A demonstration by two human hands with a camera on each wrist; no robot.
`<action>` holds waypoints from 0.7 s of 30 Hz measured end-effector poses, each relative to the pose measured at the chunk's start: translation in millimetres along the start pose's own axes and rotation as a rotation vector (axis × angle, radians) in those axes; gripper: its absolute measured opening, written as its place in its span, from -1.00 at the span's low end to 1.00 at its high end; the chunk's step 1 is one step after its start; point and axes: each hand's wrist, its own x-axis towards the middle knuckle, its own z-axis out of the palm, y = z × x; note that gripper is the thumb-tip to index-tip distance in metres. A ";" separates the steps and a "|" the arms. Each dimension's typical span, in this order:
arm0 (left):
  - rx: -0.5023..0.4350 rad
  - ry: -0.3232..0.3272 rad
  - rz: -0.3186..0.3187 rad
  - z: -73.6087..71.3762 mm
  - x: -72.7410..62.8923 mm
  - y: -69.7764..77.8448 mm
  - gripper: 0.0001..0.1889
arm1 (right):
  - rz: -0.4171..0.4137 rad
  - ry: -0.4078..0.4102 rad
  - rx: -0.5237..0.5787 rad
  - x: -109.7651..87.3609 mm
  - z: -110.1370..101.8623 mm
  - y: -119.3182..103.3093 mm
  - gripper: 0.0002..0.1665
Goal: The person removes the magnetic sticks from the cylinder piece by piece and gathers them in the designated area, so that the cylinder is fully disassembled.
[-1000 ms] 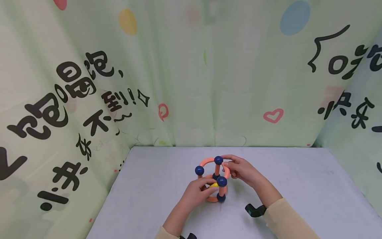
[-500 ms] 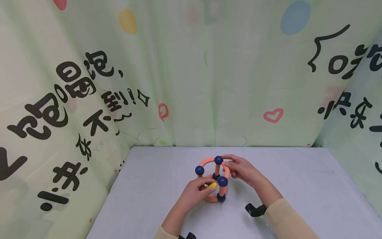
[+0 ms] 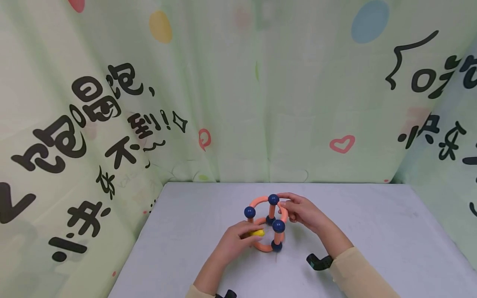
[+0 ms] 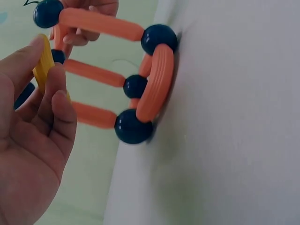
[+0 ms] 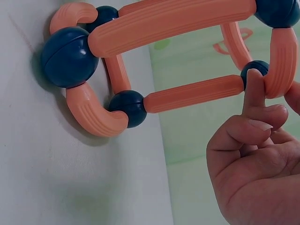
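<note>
A frame of orange magnetic rods and dark blue balls [image 3: 278, 226] stands on the table, with curved rods around its top and base and straight rods as uprights. My left hand [image 3: 232, 241] pinches a yellow rod [image 4: 43, 68] between thumb and fingers, at the left side of the frame's upper ring. The palm faces the left wrist camera. On the far right side, my right hand [image 3: 303, 212] holds a curved orange rod [image 5: 283, 61] of the top ring, one fingertip laid against the rear blue ball [image 5: 254, 70]. Its thumb is partly hidden behind that rod.
The white tabletop [image 3: 201, 207] reaches back to a pale green curtain [image 3: 238, 103] with printed black characters. Black wrist straps [image 3: 319, 262] show below the hands, near beige sleeves [image 3: 361, 271].
My left hand has drawn the yellow rod leftward, away from the front blue ball. The right hand and the frame stay almost where they were.
</note>
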 end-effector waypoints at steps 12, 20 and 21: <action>0.141 0.039 0.000 -27.9 -8.7 -24.7 -0.75 | 0.000 0.003 0.019 -1.2 0.1 0.3 -0.31; 0.232 0.143 -0.084 -41.0 -2.0 -40.5 -0.76 | 0.002 0.002 0.041 -0.3 -0.2 1.8 -0.31; 0.245 0.154 -0.084 -41.9 -1.1 -42.3 -0.76 | 0.001 0.001 0.044 -0.2 -0.1 2.0 -0.32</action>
